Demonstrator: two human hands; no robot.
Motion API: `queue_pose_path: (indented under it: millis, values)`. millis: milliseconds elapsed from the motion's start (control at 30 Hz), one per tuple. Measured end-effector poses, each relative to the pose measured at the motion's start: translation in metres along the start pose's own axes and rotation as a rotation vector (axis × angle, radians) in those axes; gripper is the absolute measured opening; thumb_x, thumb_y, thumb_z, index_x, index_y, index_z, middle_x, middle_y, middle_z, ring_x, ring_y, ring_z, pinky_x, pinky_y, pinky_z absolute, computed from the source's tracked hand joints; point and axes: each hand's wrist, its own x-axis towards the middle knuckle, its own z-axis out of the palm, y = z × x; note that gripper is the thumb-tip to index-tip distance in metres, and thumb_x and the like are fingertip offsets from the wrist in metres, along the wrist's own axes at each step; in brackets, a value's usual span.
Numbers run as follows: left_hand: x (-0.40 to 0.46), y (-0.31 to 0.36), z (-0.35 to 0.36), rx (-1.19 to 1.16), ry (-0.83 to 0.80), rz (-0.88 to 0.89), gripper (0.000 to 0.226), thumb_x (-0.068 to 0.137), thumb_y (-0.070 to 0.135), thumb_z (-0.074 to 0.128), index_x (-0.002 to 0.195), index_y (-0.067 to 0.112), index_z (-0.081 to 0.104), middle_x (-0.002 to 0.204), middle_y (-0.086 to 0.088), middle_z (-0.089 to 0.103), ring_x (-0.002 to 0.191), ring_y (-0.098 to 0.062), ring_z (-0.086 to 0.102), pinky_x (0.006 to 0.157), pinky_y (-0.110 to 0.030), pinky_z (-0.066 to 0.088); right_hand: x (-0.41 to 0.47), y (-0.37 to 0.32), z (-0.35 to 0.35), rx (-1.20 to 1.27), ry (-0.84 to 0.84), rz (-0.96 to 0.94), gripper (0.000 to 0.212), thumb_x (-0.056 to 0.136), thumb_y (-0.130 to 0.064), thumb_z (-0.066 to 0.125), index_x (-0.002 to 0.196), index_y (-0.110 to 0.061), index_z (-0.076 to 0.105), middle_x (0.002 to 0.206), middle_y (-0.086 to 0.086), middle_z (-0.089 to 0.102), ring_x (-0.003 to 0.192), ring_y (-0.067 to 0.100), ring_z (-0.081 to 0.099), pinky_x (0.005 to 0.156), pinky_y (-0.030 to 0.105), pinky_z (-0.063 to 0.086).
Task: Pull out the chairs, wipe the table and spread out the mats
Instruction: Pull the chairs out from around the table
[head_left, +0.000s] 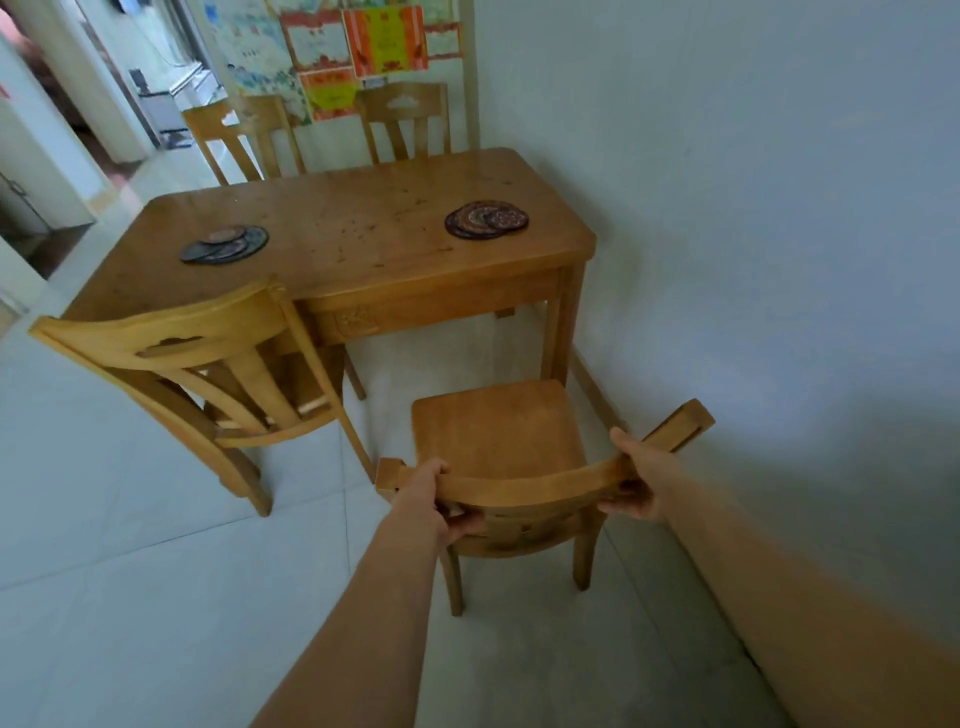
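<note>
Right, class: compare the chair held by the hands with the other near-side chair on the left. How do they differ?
The held chair stands clear of the table; the left chair is still partly tucked under it. Both hands, left hand and right hand, grip the held chair's top rail; nothing touches the left chair. Both are slatted wooden chairs.

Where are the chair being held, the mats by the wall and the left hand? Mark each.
chair (496, 431), head view, middle of its seat.
mats (485, 220), head view, top of the stack near the wall.
left hand (423, 499), head view, back of the hand gripping the chair's top rail.
</note>
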Motion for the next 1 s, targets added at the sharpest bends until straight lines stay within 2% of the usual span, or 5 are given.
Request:
queue_pose_path:
  millis: [100,300,567,867,1000]
  values:
    - [0.005,0.006,0.000,-0.008,-0.008,0.021,0.043,0.084,0.011,0.066,0.124,0.007,0.051,0.124,-0.017,0.051,0.114,-0.038,0.053,0.068,-0.056,0.053,0.010,-0.003,0.007,0.006,0.076,0.014,0.040,0.090,-0.015,0.066,0.123,-0.013,0.045,0.119,0.019,0.054,0.105,0.042,0.061,0.059,0.053,0.059]
    - [0.012,0.024,0.005,-0.027,-0.016,0.069,0.032,0.083,0.010,0.064,0.112,0.008,0.052,0.117,-0.016,0.054,0.115,-0.037,0.054,0.077,-0.056,0.053,0.020,-0.018,0.029,0.022,0.108,-0.011,0.042,0.089,-0.009,0.063,0.126,-0.014,0.043,0.120,0.019,0.050,0.110,0.043,0.057,0.078,0.058,0.057]
    - [0.039,0.066,0.019,-0.080,0.003,0.104,0.043,0.081,0.010,0.066,0.121,0.010,0.050,0.125,-0.016,0.053,0.113,-0.038,0.053,0.078,-0.062,0.052,0.046,-0.050,0.063,0.039,0.120,-0.024,0.056,0.082,-0.012,0.071,0.130,-0.016,0.043,0.122,0.018,0.054,0.101,0.041,0.062,0.059,0.052,0.059]
    - [0.086,0.144,0.053,-0.112,-0.005,0.096,0.047,0.080,0.011,0.066,0.124,0.012,0.047,0.127,-0.016,0.051,0.116,-0.039,0.052,0.072,-0.058,0.053,0.094,-0.115,0.119,0.036,0.110,-0.022,0.049,0.084,-0.011,0.071,0.126,-0.010,0.047,0.119,0.021,0.056,0.096,0.040,0.064,0.065,0.049,0.059]
    - [0.115,0.190,0.072,-0.119,-0.008,0.090,0.045,0.082,0.011,0.065,0.123,0.010,0.047,0.128,-0.018,0.051,0.116,-0.039,0.053,0.077,-0.057,0.053,0.120,-0.152,0.152,0.023,0.091,-0.021,0.045,0.083,-0.011,0.071,0.123,-0.007,0.050,0.116,0.021,0.058,0.096,0.040,0.064,0.053,0.045,0.055]
